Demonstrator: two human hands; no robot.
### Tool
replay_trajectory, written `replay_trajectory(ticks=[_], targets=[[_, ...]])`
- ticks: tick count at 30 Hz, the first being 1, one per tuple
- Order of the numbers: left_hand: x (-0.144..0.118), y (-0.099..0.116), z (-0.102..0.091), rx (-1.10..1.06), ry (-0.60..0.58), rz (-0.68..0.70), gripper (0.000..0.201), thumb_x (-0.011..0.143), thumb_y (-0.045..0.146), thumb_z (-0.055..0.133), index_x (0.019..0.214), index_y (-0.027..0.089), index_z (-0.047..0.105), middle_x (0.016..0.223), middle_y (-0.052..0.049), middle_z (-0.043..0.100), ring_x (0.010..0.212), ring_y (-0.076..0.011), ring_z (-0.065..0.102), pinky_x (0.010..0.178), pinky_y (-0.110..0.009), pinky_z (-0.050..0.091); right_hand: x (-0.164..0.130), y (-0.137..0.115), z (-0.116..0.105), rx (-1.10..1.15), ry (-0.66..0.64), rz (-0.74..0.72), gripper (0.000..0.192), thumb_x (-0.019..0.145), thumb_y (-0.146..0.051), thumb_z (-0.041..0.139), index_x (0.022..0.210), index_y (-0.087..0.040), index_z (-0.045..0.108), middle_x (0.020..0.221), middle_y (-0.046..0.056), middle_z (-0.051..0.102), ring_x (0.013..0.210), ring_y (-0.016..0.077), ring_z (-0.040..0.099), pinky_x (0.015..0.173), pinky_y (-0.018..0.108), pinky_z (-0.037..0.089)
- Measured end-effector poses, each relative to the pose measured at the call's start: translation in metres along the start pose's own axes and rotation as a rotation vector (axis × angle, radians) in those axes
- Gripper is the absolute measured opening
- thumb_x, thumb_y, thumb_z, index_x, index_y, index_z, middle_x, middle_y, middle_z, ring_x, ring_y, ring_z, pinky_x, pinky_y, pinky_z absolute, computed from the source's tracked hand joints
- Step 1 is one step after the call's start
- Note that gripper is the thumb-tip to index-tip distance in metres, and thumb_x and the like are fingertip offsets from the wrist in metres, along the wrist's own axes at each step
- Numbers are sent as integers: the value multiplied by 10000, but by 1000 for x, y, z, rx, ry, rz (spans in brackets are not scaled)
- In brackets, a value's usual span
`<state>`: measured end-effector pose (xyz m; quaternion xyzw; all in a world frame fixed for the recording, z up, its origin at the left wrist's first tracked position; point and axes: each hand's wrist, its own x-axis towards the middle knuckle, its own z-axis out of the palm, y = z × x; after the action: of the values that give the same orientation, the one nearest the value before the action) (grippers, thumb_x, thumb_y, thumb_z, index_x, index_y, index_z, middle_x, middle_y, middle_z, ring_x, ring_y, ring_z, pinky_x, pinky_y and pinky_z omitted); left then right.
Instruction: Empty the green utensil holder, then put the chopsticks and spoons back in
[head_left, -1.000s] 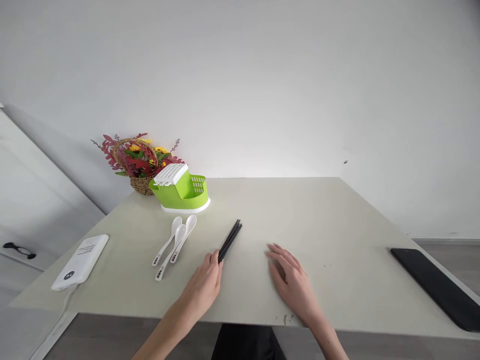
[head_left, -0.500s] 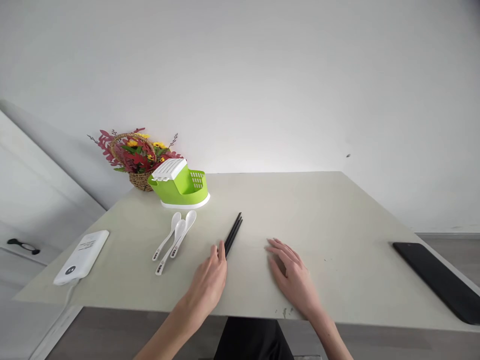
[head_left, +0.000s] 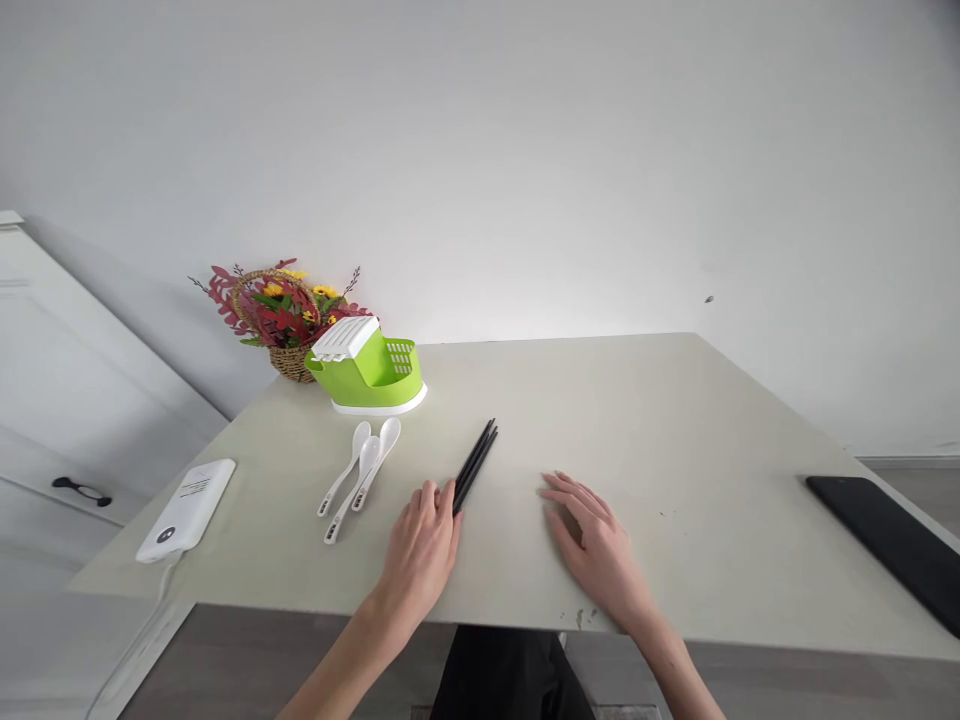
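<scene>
Black chopsticks (head_left: 477, 464) lie slanted on the table in a loose bundle, their far ends slightly fanned. My left hand (head_left: 421, 545) is closed around their near ends, which the fingers hide. To the left of that hand, three white spoons (head_left: 367, 460) with patterned handle ends rest close together, bowls pointing away from me. Behind them stands a green utensil holder (head_left: 371, 375) with a white slotted top and a white base. My right hand (head_left: 592, 545) lies on the tabletop, fingers spread a little, holding nothing.
A wicker basket of artificial flowers (head_left: 289, 318) stands behind the holder at the wall. On the left is a white power bank (head_left: 187, 510) with a cable, near a white cabinet (head_left: 82, 440). A black phone (head_left: 885, 540) lies along the right side of the table (head_left: 600, 400).
The view has shifted slightly, moving everything a little to the right in the picture. The left hand's fingers have closed further around the chopsticks, whose tips look more spread. The right hand stays resting.
</scene>
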<state>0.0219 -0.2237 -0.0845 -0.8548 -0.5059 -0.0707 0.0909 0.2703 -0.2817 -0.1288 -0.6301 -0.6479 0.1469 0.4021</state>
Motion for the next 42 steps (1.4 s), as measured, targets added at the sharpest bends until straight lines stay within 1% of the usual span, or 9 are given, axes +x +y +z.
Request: replay_trajectory(ticks=[5,8,13,17,20,22,29,37,42], targets=[[-2,-1,0,-101,75,-5,382,1062,321,395,1360,158,570,1158,-147,598,1028,-281,634,888,-428,557,-1,0,-1,-1,-17,18,367,1056,-415,440,1288,-278,689,1481,47,622,1453,272,488,1157,525,468],[-1,-11,-6,-153,130,-35,401,1056,437,437,1337,186,573,1225,-154,594,1077,-292,627,925,-432,536,-1,1,-1,-6,-26,14,367,1058,-411,436,1292,-275,684,1487,46,617,1462,268,477,1173,528,448],[-1,-53,-9,9,275,-290,434,1021,455,478,1308,144,574,1232,-204,596,1135,-361,583,956,-480,488,-3,3,0,-7,-37,0,380,1061,-424,430,1302,-276,683,1491,54,613,1465,273,473,1180,535,439],[-6,-86,-1,141,235,-476,637,946,542,535,1307,18,551,1191,-270,573,1093,-409,566,897,-495,485,-5,4,2,-17,-23,-3,387,1057,-442,436,1314,-285,679,1490,53,614,1462,280,478,1156,539,466],[-9,-100,4,165,180,-546,824,906,668,517,1318,-46,535,1207,-304,562,1105,-431,565,910,-507,475,-6,5,3,-13,-20,-17,384,1059,-437,434,1311,-284,680,1484,53,618,1457,279,483,1158,538,463],[-10,-105,5,172,143,-560,860,914,699,474,1324,-54,536,1193,-301,577,1105,-425,578,915,-492,473,-6,5,3,-9,-28,-12,379,1060,-436,435,1306,-284,680,1490,48,613,1463,275,475,1170,537,448],[-3,-98,5,239,47,-498,590,1042,507,347,1190,4,619,1003,-226,648,970,-366,647,841,-431,489,-6,5,2,1,-37,12,373,1053,-450,451,1306,-292,676,1500,46,604,1467,285,468,1171,554,433],[7,-81,-2,135,-92,-355,392,1076,199,224,1174,50,574,945,-166,677,837,-282,690,702,-357,514,-5,4,3,8,-46,21,357,1055,-420,444,1288,-277,674,1497,39,607,1471,272,463,1184,541,427],[10,-71,-4,18,-35,-318,326,1075,172,248,1154,94,555,974,-158,692,843,-258,700,655,-326,515,-5,3,3,35,-52,29,365,1050,-436,449,1299,-296,677,1506,30,599,1471,281,463,1160,543,457]])
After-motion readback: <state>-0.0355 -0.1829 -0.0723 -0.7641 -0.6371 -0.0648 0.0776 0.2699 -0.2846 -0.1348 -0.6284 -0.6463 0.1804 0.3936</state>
